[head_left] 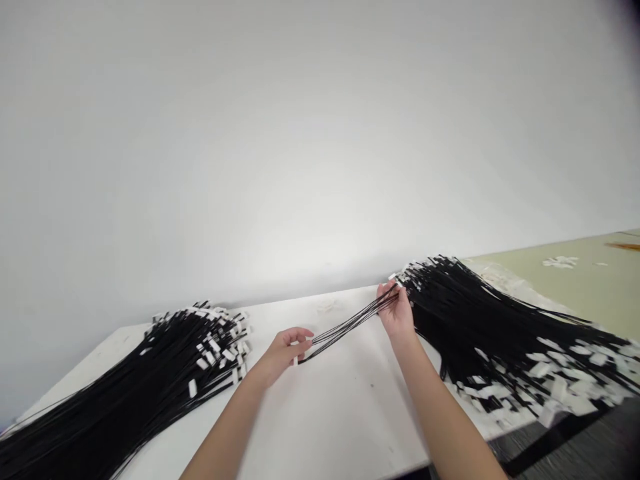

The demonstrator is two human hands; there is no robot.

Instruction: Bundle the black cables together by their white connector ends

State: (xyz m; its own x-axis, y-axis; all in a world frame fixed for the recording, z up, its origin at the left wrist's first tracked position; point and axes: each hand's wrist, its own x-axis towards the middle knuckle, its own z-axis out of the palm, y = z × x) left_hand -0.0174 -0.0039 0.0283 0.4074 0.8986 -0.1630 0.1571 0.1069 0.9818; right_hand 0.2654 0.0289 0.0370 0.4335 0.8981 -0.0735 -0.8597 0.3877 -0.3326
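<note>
Several thin black cables (350, 323) stretch between my two hands above the white table. My left hand (286, 350) pinches one end of them between thumb and fingers, and a small white tab shows below the fingertips. At the other end, my right hand (396, 310) is closed around the cables, beside the top of the right-hand pile. That large pile of black cables (470, 313) has white tabs at both ends. To the left of my left hand lies another pile of black cables (145, 380), its white-tabbed ends facing my hand.
The white table (345, 413) stands against a plain pale wall (320, 147). At the right is a light green surface (595, 287) with a small heap of white pieces (560, 262). Some cable ends at the right reach the table's front edge.
</note>
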